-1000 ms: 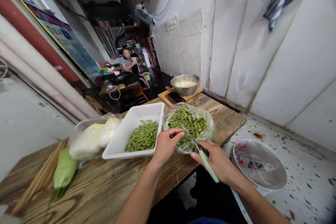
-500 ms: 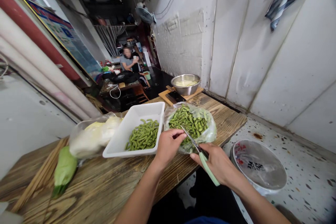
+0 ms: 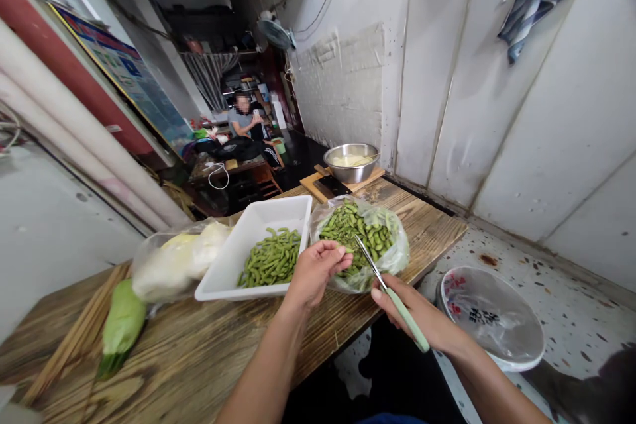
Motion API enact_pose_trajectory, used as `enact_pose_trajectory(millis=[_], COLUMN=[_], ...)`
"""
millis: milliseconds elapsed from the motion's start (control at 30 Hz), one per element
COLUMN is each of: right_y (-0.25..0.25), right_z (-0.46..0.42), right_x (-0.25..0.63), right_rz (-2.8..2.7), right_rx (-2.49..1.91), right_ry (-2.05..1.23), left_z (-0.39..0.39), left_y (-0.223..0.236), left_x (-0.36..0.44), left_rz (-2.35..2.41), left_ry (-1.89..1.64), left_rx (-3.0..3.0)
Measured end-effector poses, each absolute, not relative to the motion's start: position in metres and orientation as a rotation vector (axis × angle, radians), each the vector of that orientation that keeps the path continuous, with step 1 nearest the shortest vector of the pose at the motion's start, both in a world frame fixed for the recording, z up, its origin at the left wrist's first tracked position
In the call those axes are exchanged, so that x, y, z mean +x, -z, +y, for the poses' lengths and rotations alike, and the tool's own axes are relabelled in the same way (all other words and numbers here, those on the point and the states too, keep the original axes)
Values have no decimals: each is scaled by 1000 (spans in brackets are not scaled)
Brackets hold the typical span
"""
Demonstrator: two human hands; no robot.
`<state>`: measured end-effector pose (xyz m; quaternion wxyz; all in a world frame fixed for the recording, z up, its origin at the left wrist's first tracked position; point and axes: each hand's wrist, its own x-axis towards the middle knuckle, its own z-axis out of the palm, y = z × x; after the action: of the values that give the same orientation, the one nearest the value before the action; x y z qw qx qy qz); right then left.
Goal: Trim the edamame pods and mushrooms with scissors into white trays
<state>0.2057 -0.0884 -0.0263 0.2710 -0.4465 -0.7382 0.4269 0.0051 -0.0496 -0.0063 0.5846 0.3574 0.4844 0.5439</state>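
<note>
1. We take the white tray (image 3: 272, 212) as our landmark; it sits on the wooden table (image 3: 209, 351) with a heap of green pods (image 3: 272, 258) inside.
2. Just right of the tray we have a clear plastic bag (image 3: 401, 245), open at the top and full of loose pods (image 3: 350, 218).
3. Our left hand (image 3: 318, 271) is at the tray's near right corner, thumb and fingertips pinched on a single pod (image 3: 348, 250) above the bag.
4. Farther right of the tray, our right hand (image 3: 415, 310) has its fingers curled around green-handled scissors (image 3: 408, 322); the blades look nearly together, their tips near that pinched pod.
5. Beyond the tray, to its right, we see a metal bowl (image 3: 351, 175) on a wooden board (image 3: 312, 187).
6. Left of the tray lie a bag of pale contents (image 3: 181, 262), a green vegetable (image 3: 123, 318) and thin sticks (image 3: 74, 338).
7. Well right of the tray, a plastic-lined bin (image 3: 507, 321) stands on the floor (image 3: 586, 291).
</note>
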Motion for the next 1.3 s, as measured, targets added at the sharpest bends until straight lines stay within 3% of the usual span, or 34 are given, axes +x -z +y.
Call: enact_pose_trajectory(millis=[133,633,767,867,1033,1200,1300], right_y=[23,25,34,38,36,34,37], right_z=[-92,-90,-90,-89,-89,-89,-89], right_x=[204,193,193,195,200,199,200], right_rz=[-1880,-1683,-1668,-1676,-1694,-1667,-1679], right_rx=[-1145,-1145,-1238,-1197,-1091,-1073,-1051], right_ry=[-1353,-1585,-1591,-1577,-1597,-1653,-1648], left_z=[-55,-67,-62,-57,-46,-7,19], left_y=[6,26,33,31,12,6,13], left_x=[12,36,20,-14,-52,-28,-16], left_rz=[1005,1017,1189,1608,2369,2002,2114], left_ry=[-1327,-1446,-1525,-1591,-1130,-377,-176], left_rx=[667,677,823,1194,1974,2490,2457])
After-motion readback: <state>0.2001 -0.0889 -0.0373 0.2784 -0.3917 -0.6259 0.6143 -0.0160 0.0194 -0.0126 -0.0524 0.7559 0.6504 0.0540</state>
